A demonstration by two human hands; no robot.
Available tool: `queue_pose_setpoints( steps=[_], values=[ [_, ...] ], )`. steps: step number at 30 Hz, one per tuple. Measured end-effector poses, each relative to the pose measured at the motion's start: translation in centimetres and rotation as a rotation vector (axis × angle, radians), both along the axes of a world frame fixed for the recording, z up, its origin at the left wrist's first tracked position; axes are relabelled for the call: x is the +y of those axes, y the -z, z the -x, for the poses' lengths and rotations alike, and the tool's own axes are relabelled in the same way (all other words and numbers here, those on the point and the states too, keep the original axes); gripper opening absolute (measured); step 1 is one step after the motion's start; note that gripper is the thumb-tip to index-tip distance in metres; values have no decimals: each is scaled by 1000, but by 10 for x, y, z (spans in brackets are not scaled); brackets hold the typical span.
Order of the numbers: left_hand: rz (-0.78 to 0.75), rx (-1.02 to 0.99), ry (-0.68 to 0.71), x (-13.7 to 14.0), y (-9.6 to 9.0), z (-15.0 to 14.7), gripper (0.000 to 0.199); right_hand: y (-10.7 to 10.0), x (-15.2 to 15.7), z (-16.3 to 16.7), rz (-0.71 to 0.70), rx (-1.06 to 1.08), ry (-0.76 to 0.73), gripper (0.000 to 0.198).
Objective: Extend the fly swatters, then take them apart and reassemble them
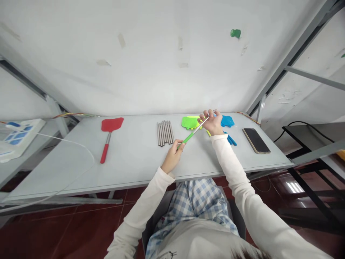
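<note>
My left hand point(174, 155) is closed around the green grip of a green-handled metal rod point(192, 135), low over the table. The rod slants up and away to the right. My right hand point(212, 123) is turned palm up, its curled fingers around the thin metal part near the tip. Under and beside that hand lie flat swatter heads: a green one point(188, 122), a yellow one partly hidden, and a blue one point(228, 121). Blue handles point(231, 139) stick out beside my right wrist. Left of my hands, several metal tubes point(165, 133) lie side by side.
A red fly swatter point(111, 124) lies on the grey table point(134, 158) toward the left. A phone point(256, 140) rests near the right end. A white cable point(88, 153) trails across the left side. A white wall point(151, 86) rises behind the table, with metal frame posts at both sides.
</note>
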State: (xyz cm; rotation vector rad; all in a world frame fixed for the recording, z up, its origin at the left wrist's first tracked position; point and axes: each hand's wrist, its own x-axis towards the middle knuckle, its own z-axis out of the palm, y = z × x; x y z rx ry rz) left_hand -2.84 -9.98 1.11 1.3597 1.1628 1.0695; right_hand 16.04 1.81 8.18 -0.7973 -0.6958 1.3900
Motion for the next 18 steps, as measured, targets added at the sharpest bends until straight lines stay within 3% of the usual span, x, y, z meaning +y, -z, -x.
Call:
queue_pose_setpoints(
  steps=[3,7,13,18],
  values=[
    [-51,67,-21,2,-7,0,26,7,-1,1,14,107,5,33],
    [-90,112,-29,6,-14,1,22,5,-10,-4,-35,92,52,40],
    [-137,120,-17,2,-5,8,24,-6,-13,-13,-77,147,140,37],
    [-207,102,-20,2,-4,4,26,-16,-8,6,-72,216,158,28]
  ],
)
